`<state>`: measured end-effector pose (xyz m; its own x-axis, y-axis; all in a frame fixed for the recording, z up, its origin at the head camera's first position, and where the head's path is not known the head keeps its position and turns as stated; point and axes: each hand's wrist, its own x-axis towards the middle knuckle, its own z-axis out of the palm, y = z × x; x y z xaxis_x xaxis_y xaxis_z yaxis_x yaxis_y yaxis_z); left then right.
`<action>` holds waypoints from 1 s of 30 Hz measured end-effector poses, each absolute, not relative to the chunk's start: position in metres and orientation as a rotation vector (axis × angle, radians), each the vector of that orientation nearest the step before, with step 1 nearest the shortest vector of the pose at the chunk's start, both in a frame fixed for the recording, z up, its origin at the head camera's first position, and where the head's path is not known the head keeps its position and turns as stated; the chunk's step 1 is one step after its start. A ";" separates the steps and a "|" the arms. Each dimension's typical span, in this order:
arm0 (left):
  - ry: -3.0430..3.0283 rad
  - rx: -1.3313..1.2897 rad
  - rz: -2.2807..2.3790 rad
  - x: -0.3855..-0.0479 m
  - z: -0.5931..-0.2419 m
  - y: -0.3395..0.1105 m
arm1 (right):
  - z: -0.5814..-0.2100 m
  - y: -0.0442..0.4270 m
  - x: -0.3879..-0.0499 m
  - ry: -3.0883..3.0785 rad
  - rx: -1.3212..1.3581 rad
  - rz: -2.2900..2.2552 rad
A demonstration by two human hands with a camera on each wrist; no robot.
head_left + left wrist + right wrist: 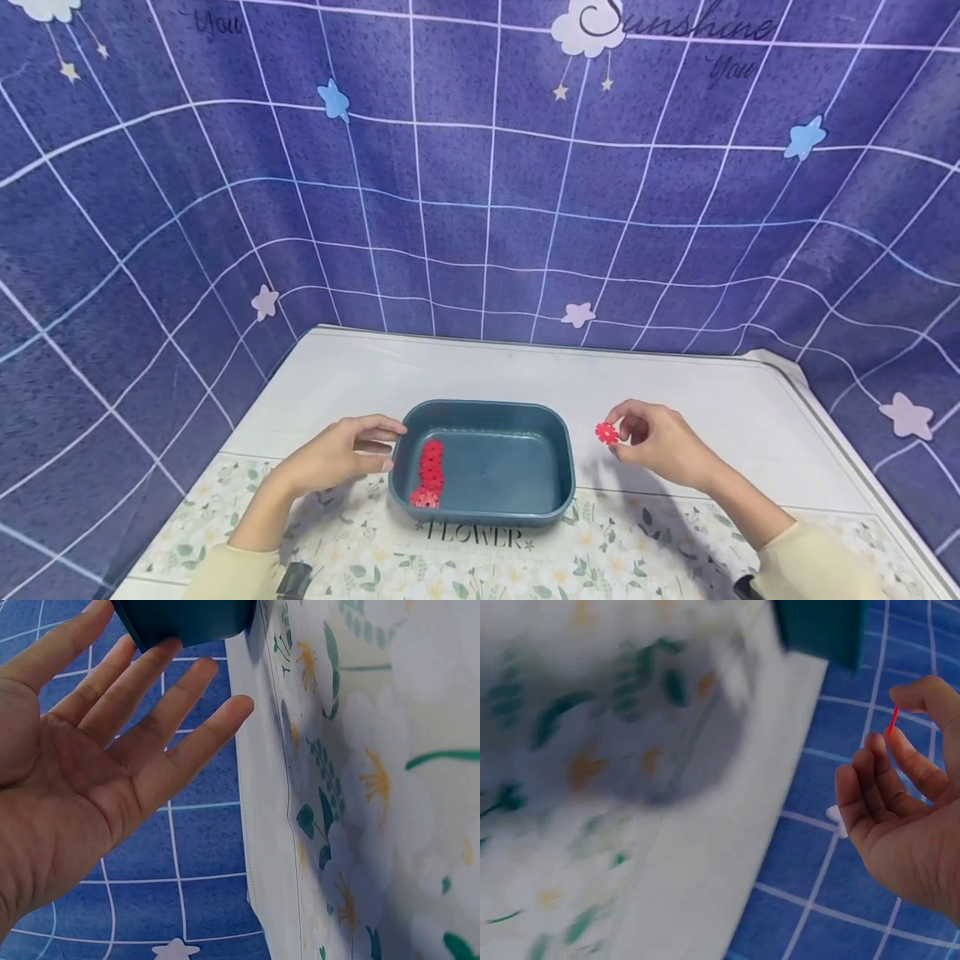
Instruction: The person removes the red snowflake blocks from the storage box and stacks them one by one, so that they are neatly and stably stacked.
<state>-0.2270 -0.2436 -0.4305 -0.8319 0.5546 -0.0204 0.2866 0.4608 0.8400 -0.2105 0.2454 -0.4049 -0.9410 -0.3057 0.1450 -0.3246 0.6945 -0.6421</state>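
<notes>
A dark teal rectangular tray sits in the middle of the table. Along its left side inside, several red flower-shaped discs lie in an overlapping row. My left hand is at the tray's left wall, fingers extended and loosely spread; in the left wrist view the fingertips are by the tray, and whether they touch it I cannot tell. Right of the tray and above the table, my right hand pinches one red snowflake-like disc between thumb and forefinger. The right wrist view shows that disc edge-on.
A white table carries a flower-printed cloth along its front, with "FLOWER" lettering before the tray. Blue-purple curtain fabric with a grid and stars encloses the back and both sides.
</notes>
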 end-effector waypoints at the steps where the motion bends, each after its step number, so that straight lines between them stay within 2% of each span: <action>1: 2.423 0.719 1.310 -0.227 -0.430 -0.243 | -0.408 0.249 -0.210 -2.876 0.517 1.106; 13: 2.400 0.710 1.330 -0.226 -0.431 -0.242 | -0.453 0.284 -0.205 -3.002 0.432 1.040; 30: 2.380 0.691 1.357 -0.226 -0.432 -0.243 | -0.470 0.292 -0.207 -3.044 0.435 0.993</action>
<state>-0.2259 -0.2430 -0.4319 -0.8338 0.5510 -0.0328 0.2525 0.4335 0.8651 -0.2073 0.2922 -0.4699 -0.9597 -0.2809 -0.0020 -0.2257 0.7752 -0.5901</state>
